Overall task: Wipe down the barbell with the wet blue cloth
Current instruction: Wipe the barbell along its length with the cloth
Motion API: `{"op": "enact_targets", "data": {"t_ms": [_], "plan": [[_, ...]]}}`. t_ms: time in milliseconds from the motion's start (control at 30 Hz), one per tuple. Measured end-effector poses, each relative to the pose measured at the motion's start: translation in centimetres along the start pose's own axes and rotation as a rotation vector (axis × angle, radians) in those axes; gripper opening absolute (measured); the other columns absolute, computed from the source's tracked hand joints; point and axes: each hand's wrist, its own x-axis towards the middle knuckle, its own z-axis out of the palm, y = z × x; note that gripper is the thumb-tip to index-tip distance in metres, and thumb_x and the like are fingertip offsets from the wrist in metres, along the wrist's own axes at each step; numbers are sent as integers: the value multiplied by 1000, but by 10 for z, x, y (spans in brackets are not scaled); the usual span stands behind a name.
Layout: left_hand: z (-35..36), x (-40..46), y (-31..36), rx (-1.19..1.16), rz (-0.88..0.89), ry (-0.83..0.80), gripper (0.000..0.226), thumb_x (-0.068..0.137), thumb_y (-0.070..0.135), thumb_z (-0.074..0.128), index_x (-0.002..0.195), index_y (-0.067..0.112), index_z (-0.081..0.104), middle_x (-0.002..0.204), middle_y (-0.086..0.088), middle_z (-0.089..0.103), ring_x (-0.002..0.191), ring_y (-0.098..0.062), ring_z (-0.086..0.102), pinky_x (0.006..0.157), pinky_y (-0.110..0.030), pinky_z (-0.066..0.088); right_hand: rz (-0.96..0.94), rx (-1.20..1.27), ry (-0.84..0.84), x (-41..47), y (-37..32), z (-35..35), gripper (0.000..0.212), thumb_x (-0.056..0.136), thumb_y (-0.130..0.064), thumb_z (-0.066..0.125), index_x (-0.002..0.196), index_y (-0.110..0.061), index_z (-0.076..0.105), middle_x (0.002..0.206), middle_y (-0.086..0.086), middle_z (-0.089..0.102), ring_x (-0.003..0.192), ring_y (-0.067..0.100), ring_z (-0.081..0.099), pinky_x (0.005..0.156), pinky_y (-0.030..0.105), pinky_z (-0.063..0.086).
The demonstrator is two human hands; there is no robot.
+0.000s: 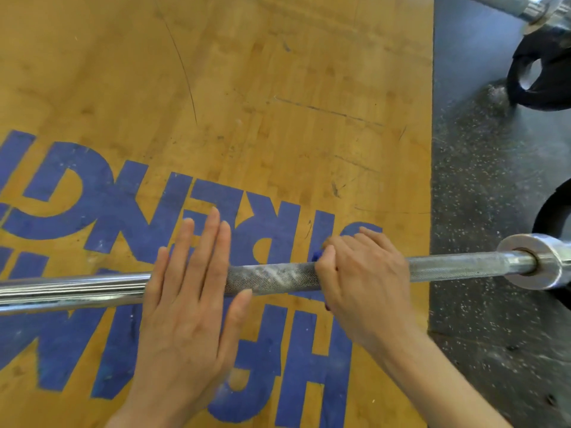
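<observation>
I am pressing my flat left hand (pixel 188 291) on the heavy, rigid barbell (pixel 272 278) crossing mid-frame; my right hand (pixel 361 273) is gripping its grippy knurling, seemingly through the soft blue cloth (pixel 317 256).

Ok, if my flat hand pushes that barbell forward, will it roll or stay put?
Probably rolls: the barbell is a round shaft on a smooth wooden platform. The left hand lies flat, not gripping. The right hand, wrapped round it with the blue cloth, likely checks it.

Two hands: a left hand (pixel 188 291) and a right hand (pixel 364 279). Two barbells (pixel 272 278), (pixel 522 7). One blue cloth (pixel 318 256). Two black weight plates (pixel 540 75), (pixel 553 211).
</observation>
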Motion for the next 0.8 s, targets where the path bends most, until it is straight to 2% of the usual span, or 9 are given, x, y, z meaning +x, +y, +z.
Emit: {"op": "enact_targets", "data": {"t_ms": [133,200,333,400,467,567,633,733,800], "plan": [[1,-13,2,47,12,-13,64,106,43,26,158,6,28,167,-8,25,156,-26,15,125,-40,7,-57,5,37,-21,-3,6,37,97,-22,35,67,-14,55,60,-2,49,59,22,44,89,36,45],[1,-18,3,54,17,-16,64,107,44,24,157,5,29,166,-8,25,155,-28,17,125,-40,8,-2,11,65,-28,9,0,38,97,-22,33,68,-14,56,61,-2,52,61,22,48,94,40,48],[0,-25,8,64,0,-25,65,108,47,21,156,5,32,166,-7,27,154,-29,20,124,-42,10,12,37,103,-32,-17,8,39,99,-22,33,68,-14,56,62,-1,53,62,22,46,84,36,44],[-3,-28,7,67,5,-33,65,108,47,20,157,7,32,166,-6,26,155,-28,18,125,-40,8,-38,52,108,-35,-10,8,40,101,-24,34,71,-13,58,65,0,55,66,24,51,93,38,45],[-5,-30,6,45,15,-46,64,108,47,20,158,8,29,167,-5,24,156,-26,14,126,-38,5,-3,61,110,-42,6,1,44,104,-30,33,74,-13,61,70,0,58,72,26,53,98,40,44],[-5,-30,8,17,13,-42,62,108,42,23,159,7,27,168,-5,22,157,-25,11,127,-38,4,60,37,142,-46,-11,3,41,105,-30,36,78,-13,61,74,1,58,75,27,52,83,38,41],[-3,-31,8,26,2,-29,60,106,37,29,158,6,29,167,-5,23,157,-24,12,127,-38,5,7,32,147,-44,-29,10,35,104,-26,41,78,-13,60,74,2,57,74,26,51,79,38,41],[-5,-33,5,38,21,-27,60,105,32,32,158,5,27,168,-7,22,157,-26,10,127,-38,3,-85,69,140,-48,-6,3,32,105,-31,47,84,-12,63,77,2,59,76,27,53,79,38,42],[-6,-36,3,37,24,-20,60,105,30,32,159,4,26,168,-9,22,157,-27,8,128,-39,2,-32,71,144,-55,2,-3,34,106,-31,42,93,-10,66,85,3,62,83,28,56,85,40,44]]}}
